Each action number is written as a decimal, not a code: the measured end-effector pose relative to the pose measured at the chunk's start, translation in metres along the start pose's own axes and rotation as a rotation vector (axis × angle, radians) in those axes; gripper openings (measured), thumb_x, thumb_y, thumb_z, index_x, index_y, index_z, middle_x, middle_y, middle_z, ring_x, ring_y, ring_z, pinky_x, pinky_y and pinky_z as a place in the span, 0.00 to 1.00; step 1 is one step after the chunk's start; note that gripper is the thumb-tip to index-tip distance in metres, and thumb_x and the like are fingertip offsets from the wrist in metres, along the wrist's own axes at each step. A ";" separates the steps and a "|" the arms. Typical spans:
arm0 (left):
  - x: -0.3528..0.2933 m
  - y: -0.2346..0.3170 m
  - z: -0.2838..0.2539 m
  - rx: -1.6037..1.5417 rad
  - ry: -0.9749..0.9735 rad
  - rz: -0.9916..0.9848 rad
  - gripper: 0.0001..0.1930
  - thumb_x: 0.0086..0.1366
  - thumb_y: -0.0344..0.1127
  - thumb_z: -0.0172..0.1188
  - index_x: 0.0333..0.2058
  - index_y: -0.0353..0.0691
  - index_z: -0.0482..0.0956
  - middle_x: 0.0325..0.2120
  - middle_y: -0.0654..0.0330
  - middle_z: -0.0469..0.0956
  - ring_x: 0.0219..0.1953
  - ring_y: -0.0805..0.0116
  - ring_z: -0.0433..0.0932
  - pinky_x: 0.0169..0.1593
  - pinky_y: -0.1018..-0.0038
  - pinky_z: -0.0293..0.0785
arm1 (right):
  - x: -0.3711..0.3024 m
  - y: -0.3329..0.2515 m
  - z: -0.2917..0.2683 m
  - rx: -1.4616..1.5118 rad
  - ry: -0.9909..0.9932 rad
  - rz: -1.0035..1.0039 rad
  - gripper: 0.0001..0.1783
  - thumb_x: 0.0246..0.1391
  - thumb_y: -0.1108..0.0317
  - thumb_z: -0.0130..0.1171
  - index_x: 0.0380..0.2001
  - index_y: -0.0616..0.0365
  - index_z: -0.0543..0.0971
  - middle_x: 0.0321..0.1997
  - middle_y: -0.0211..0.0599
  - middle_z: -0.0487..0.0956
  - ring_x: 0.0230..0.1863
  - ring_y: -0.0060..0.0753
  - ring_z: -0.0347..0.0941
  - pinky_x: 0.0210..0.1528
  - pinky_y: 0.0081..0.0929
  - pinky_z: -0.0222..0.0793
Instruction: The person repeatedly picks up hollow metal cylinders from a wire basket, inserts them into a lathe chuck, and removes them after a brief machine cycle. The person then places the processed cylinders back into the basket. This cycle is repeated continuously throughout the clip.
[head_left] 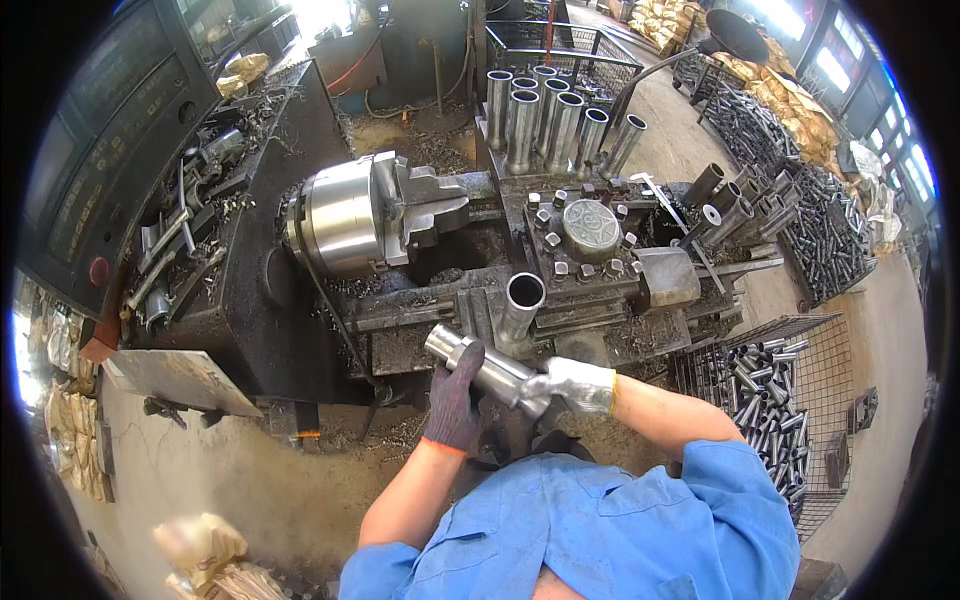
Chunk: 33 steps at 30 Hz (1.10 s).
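A shiny steel tube [500, 374] lies aslant in front of my body, its narrower, collared end toward the upper left. My left hand [453, 402], in a dark glove with an orange cuff, is closed round it near that end. Toward the lower right end, my right hand [578, 386] in a whitish glove grips the same tube. Just beyond, another steel tube [521, 308] stands upright on the lathe with its dark bore facing up. The lathe's chuck [345, 215] is left of it, its jaws pointing right. The tool post [592, 232], ringed by square-headed bolts, sits to the right.
Several upright tubes [522, 130] stand behind the tool post. A caliper [660, 198] and darker tubes [735, 215] lie farther right. A wire basket [840, 400] of tubes stands at my right. Wrenches [183, 215] and metal chips cover the headstock at left.
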<state>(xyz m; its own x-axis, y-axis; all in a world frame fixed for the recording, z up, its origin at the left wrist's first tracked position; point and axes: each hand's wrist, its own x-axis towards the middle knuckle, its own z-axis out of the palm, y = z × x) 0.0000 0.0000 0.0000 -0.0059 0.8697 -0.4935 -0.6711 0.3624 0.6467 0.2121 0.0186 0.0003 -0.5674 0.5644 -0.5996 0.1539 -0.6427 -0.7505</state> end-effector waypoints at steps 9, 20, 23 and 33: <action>-0.002 -0.036 -0.047 -0.388 -0.055 -0.028 0.21 0.69 0.40 0.62 0.57 0.36 0.79 0.53 0.54 0.81 0.60 0.56 0.78 0.67 0.55 0.73 | 0.009 0.036 -0.012 -0.541 -0.004 -0.096 0.45 0.42 0.50 0.79 0.61 0.65 0.78 0.46 0.46 0.87 0.45 0.37 0.84 0.53 0.36 0.80; 0.022 -0.001 0.025 0.992 -0.086 0.736 0.41 0.58 0.39 0.82 0.67 0.45 0.71 0.53 0.55 0.83 0.52 0.57 0.85 0.57 0.59 0.83 | -0.061 -0.005 -0.066 -0.584 0.617 -0.355 0.33 0.43 0.56 0.80 0.54 0.54 0.82 0.49 0.43 0.88 0.51 0.44 0.86 0.55 0.38 0.81; 0.058 0.002 0.054 1.334 -0.076 0.985 0.44 0.51 0.44 0.86 0.65 0.43 0.74 0.53 0.60 0.84 0.51 0.65 0.84 0.56 0.66 0.82 | -0.071 -0.001 -0.065 -0.743 0.748 -0.309 0.31 0.44 0.53 0.80 0.51 0.52 0.82 0.49 0.47 0.88 0.51 0.54 0.86 0.54 0.43 0.82; 0.060 0.045 -0.015 0.067 -0.037 0.249 0.37 0.70 0.63 0.66 0.63 0.38 0.73 0.53 0.54 0.81 0.53 0.58 0.84 0.59 0.62 0.83 | 0.001 0.031 0.021 -1.310 0.486 -0.603 0.25 0.56 0.51 0.67 0.52 0.55 0.81 0.46 0.48 0.84 0.45 0.54 0.83 0.44 0.51 0.80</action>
<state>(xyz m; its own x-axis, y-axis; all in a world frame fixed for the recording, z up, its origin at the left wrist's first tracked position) -0.0414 0.0636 -0.0098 -0.1372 0.9462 -0.2931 -0.6018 0.1554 0.7833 0.1993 -0.0117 -0.0171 -0.5334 0.8448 0.0427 0.7389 0.4899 -0.4626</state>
